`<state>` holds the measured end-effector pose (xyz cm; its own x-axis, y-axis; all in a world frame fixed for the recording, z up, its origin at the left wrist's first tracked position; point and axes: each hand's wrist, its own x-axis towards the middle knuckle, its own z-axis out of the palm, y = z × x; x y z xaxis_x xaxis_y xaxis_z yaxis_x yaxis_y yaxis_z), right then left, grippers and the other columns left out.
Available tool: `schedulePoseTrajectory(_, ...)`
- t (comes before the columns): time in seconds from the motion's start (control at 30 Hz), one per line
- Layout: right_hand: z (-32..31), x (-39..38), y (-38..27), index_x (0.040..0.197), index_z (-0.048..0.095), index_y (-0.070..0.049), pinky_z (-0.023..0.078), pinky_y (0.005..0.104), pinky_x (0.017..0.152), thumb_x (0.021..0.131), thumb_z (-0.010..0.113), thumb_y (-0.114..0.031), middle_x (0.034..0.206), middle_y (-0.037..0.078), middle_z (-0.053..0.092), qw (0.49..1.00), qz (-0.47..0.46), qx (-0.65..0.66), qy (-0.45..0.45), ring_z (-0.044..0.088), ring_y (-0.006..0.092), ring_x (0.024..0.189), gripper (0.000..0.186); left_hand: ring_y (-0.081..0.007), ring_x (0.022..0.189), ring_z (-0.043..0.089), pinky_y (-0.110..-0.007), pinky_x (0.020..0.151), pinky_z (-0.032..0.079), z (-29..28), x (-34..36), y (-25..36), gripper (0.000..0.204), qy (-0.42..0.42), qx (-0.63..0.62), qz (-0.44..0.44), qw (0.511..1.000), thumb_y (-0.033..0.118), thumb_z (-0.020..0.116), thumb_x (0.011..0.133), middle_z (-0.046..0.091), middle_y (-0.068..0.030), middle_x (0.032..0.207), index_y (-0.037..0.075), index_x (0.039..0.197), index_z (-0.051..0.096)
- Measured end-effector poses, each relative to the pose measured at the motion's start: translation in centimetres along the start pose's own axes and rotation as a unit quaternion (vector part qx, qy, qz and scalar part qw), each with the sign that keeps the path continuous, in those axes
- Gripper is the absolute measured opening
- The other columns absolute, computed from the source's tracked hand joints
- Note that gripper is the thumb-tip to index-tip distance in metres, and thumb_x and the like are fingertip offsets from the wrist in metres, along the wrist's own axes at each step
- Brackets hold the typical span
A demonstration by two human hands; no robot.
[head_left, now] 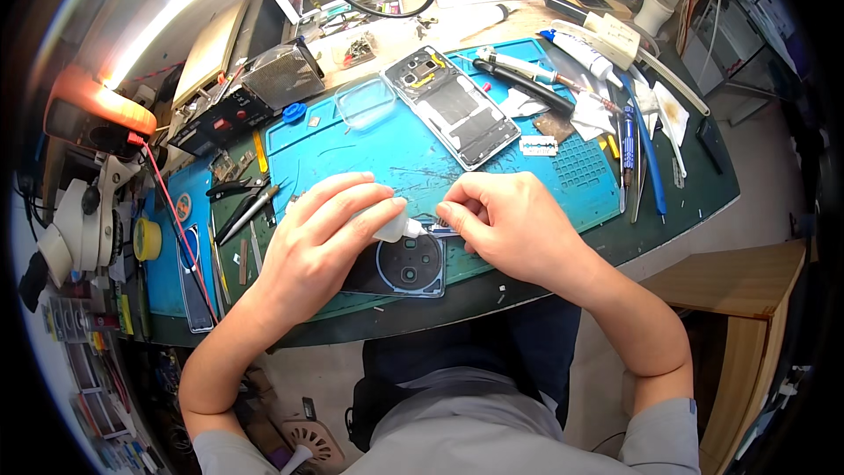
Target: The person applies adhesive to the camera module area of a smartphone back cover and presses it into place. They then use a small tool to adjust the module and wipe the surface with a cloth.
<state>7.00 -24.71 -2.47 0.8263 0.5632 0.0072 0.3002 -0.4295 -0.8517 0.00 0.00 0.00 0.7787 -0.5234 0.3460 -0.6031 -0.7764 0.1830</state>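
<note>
Hands (323,230) grip, left round a smooth white nozzled bottle (390,230), right (517,222) on a slim, partly hidden strip (445,231).

Hands (316,233) and bottle (392,227) above mat (303,154)

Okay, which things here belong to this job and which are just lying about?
Job:
white bottle, held by the left hand
small part, pinched by the right hand
dark phone cover
probably the opened phone

Apparently idle:
razor blade
orange meter
yellow tape roll
</note>
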Motion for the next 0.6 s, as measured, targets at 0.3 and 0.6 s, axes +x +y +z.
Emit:
schedulePoseTrajectory(0.3,0.1,0.0,0.1,0.091,0.074,-0.001,0.057,0.0434,0.069,0.096,0.070,-0.023,0.080,0.018,0.074,1.000,-0.009,0.002,0.004,0.074,0.0343,0.075,0.023,-0.0354,0.121,0.063,-0.045,0.102,0.053,0.2,0.2,-0.4,0.053,0.016,-0.015,-0.004,1.000,-0.002,0.078,0.077,0.067,-0.0126,0.127,0.004,0.129,0.068)
schedulePoseTrajectory(0.6,-0.4,0.0,0.0,0.099,0.073,0.004,0.053,0.0267,0.060,0.097,0.073,-0.016,0.077,0.008,0.074,1.000,-0.013,0.015,-0.008,0.067,0.0094,0.063,0.020,-0.0221,0.127,0.060,-0.037,0.109,0.047,2.0,0.8,-3.0,0.054,0.105,-0.326,-0.215,0.915,-0.001,0.069,0.097,0.064,-0.0130,0.138,0.004,0.148,0.051)
